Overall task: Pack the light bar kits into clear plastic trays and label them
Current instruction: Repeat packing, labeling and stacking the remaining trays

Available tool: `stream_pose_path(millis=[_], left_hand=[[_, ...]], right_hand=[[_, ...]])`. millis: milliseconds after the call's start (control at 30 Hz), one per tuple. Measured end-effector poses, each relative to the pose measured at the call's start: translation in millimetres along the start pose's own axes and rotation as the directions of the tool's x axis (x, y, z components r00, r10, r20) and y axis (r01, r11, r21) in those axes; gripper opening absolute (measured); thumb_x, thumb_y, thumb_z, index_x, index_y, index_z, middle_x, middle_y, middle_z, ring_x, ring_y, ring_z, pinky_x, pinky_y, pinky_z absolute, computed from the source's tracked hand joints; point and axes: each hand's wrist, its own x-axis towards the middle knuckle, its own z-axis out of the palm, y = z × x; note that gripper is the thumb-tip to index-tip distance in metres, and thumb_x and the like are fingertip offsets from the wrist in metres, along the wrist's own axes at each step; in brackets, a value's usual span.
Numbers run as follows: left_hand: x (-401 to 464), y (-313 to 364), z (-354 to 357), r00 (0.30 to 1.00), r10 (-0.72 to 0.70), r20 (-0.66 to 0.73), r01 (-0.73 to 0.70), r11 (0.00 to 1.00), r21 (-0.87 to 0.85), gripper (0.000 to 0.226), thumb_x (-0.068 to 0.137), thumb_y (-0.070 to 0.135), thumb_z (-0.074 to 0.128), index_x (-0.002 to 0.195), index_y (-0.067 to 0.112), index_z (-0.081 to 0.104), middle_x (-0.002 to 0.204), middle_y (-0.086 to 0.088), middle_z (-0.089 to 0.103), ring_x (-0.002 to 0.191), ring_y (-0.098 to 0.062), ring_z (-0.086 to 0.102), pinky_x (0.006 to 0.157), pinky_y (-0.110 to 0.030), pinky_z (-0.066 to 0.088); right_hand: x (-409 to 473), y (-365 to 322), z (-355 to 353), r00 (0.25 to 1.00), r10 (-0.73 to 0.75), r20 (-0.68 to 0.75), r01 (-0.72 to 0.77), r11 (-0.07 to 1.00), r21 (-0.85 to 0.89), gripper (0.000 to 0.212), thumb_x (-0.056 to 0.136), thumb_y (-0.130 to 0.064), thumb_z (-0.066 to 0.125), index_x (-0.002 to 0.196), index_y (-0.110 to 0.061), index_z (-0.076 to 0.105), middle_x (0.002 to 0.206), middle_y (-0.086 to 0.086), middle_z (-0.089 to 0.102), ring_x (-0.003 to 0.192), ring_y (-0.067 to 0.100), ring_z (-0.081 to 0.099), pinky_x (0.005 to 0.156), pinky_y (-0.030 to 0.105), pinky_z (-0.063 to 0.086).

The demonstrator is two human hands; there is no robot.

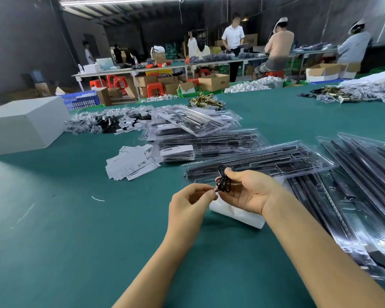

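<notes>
1. Two bare hands meet low in the centre of the view, above a green felt-covered table (65, 218). The right hand (249, 192) is cupped palm-up, its thumb and fingers curled around a small coiled black cable (223, 182). The left hand (190, 202) pinches one loose end of that cable between thumb and fingertips.

2. Risk: the coil looks loosely wound. If the left hand pulls the end too far, it would likely spring open and no longer fit a tray pocket.

3. Risk: the cable is thin and held only by fingertips, so it could slip and drop onto the white plastic bag (238, 214) lying under the hands.

4. Just beyond the hands lies a long clear plastic tray (320, 161), angled from near left to far right, already holding thin black light bars. Judging by the task, the cable belongs in it. Forcing it in carelessly could dislodge the bars.

5. Right of the hands, more trays of black bars (353, 196) lie overlapping and could slide if knocked by a forearm.

6. Left of the tray sits a loose heap of white paper label cards (131, 163); farther away is a stack of filled clear trays (198, 130).

7. Far left stands a large white box (20, 125).
</notes>
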Motion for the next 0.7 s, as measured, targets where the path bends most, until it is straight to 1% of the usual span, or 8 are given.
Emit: stream_pose_path(millis=[33,100,167,233,333,467,600,700], left_hand=[[0,1,1,0.999,-0.037,-0.037,0.036,0.999,-0.031,0.010,0.085,0.011,0.066,0.081,0.017,0.072,0.077,0.002,0.074,0.074,-0.005,0.067,0.065,-0.013,0.046],[0,0,0,0.987,-0.104,-0.125,0.099,0.994,-0.042,0.009,0.087,0.011,0.064,0.081,0.015,0.070,0.073,0.004,0.073,0.066,-0.001,0.063,0.060,-0.012,0.044],[1,1,-4,0.975,-0.167,-0.149,0.165,0.986,-0.026,0.009,0.088,0.013,0.063,0.082,0.012,0.069,0.072,0.002,0.073,0.068,-0.006,0.067,0.057,-0.016,0.046],[4,4,-7,0.966,-0.228,-0.119,0.221,0.973,-0.068,0.013,0.089,0.011,0.062,0.082,0.006,0.070,0.075,-0.008,0.074,0.072,-0.018,0.072,0.057,-0.020,0.052],[6,8,-12,0.959,-0.273,-0.081,0.267,0.961,-0.076,0.019,0.091,0.014,0.060,0.083,0.001,0.071,0.081,-0.015,0.074,0.075,-0.025,0.073,0.068,-0.030,0.059],[6,6,-14,0.967,-0.242,-0.076,0.247,0.967,0.059,0.021,0.091,0.026,0.063,0.084,0.011,0.075,0.082,-0.007,0.075,0.078,-0.016,0.072,0.076,-0.032,0.058],[6,8,-13,0.980,-0.194,-0.042,0.198,0.965,0.172,0.017,0.087,0.032,0.066,0.081,0.021,0.078,0.077,0.002,0.074,0.085,-0.015,0.070,0.080,-0.034,0.057],[5,11,-14,0.995,-0.071,-0.076,0.094,0.933,0.348,0.015,0.087,0.026,0.065,0.078,0.026,0.076,0.071,0.011,0.072,0.077,-0.010,0.066,0.076,-0.034,0.055]], right_hand=[[0,2,3,1.000,-0.021,-0.019,0.021,0.999,-0.031,0.016,0.095,-0.016,0.059,0.096,0.001,0.059,0.073,0.014,0.066,0.058,0.023,0.066,0.045,0.028,0.054],[1,8,10,0.998,-0.048,-0.040,0.046,0.997,-0.062,0.015,0.095,-0.014,0.058,0.094,0.000,0.057,0.075,0.015,0.065,0.054,0.023,0.067,0.044,0.028,0.053],[3,16,17,0.996,-0.073,-0.055,0.068,0.995,-0.079,0.015,0.095,-0.014,0.057,0.089,0.000,0.057,0.072,0.014,0.064,0.052,0.022,0.066,0.044,0.030,0.054],[5,23,23,0.992,-0.094,-0.080,0.086,0.991,-0.098,0.016,0.096,-0.014,0.056,0.087,-0.001,0.056,0.071,0.013,0.064,0.055,0.020,0.065,0.047,0.031,0.055],[8,33,31,0.987,-0.101,-0.126,0.089,0.992,-0.094,0.016,0.098,-0.017,0.052,0.089,-0.005,0.056,0.075,0.011,0.063,0.062,0.020,0.063,0.052,0.030,0.052],[11,49,40,0.962,-0.115,-0.247,0.098,0.992,-0.080,0.020,0.098,-0.022,0.051,0.083,-0.010,0.056,0.079,0.007,0.061,0.066,0.019,0.058,0.056,0.028,0.047],[9,54,46,0.948,-0.122,-0.295,0.124,0.992,-0.012,0.025,0.098,-0.021,0.050,0.077,-0.009,0.054,0.080,0.011,0.060,0.069,0.024,0.059,0.080,0.041,0.053],[5,56,48,0.951,-0.098,-0.292,0.126,0.989,0.077,0.023,0.099,-0.017,0.049,0.080,-0.005,0.054,0.086,0.016,0.061,0.068,0.026,0.059,0.082,0.046,0.056]])
